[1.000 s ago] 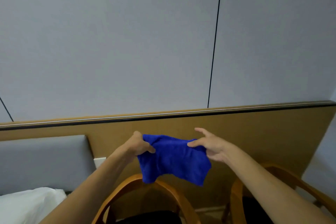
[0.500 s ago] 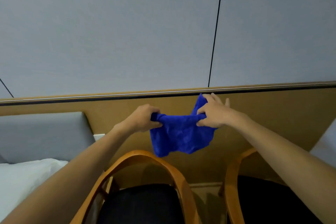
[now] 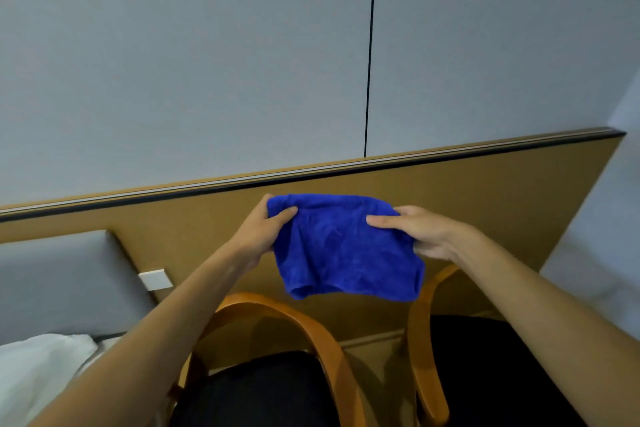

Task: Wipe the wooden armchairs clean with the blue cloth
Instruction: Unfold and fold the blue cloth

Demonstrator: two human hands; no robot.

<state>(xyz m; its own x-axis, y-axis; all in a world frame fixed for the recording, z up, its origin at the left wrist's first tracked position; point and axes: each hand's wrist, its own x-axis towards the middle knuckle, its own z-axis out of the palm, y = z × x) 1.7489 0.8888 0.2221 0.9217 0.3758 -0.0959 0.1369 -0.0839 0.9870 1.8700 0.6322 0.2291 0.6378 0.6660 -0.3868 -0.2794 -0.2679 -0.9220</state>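
now both hands hold the blue cloth (image 3: 346, 250) above two armchairs.

Cloth (image 3: 346, 250) held above two armchairs, left armchair (image 3: 277, 315) below it, right armchair (image 3: 420, 340) beside that, wall panel (image 3: 485, 204) behind the cloth, bed (image 3: 31, 378) left of the cloth.

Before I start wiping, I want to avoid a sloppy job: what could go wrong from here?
The blue cloth is only pinched at its top corners by the left hand and right hand, hanging loose above the chairs, so it may slip or wipe unevenly unless folded. It could also drag over the left armchair's dark seat rather than the wood. The right armchair is partly hidden by your arm, so spots there may be missed.
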